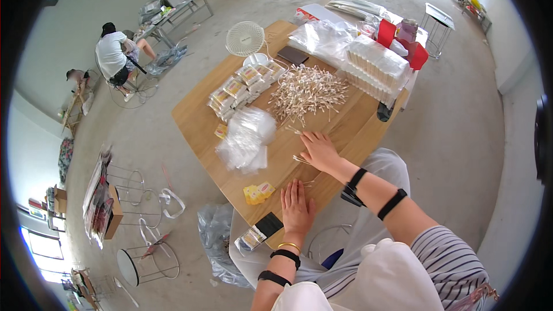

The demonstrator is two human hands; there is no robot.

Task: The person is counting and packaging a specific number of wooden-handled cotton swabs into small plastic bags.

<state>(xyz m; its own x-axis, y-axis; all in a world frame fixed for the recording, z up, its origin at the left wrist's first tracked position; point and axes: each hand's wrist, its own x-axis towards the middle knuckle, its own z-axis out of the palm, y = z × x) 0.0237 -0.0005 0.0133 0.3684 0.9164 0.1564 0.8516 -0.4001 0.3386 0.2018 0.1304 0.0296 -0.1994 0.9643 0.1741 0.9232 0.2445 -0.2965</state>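
Note:
A large heap of cotton swabs (308, 93) lies on the wooden table (199, 121). My right hand (319, 151) rests on the tabletop below the heap, fingers stretched out. A few loose swabs (292, 130) lie by its fingertips, and more poke out near its thumb; whether it touches them I cannot tell. Nearer the table's front edge my left hand (297, 207) lies flat, fingers extended, with a couple of swabs just to its right. Small yellow cards (259, 193) sit left of it. A stack of clear plastic bags (246, 138) lies farther left.
Filled packets (239, 89) are piled beside a white fan (245, 39). A dark flat case (292, 55) lies behind the heap. Bundled swabs in clear wrap (377, 63) and a red tape dispenser (397, 40) stand at the far right. A packet (250, 238) sits at the front corner.

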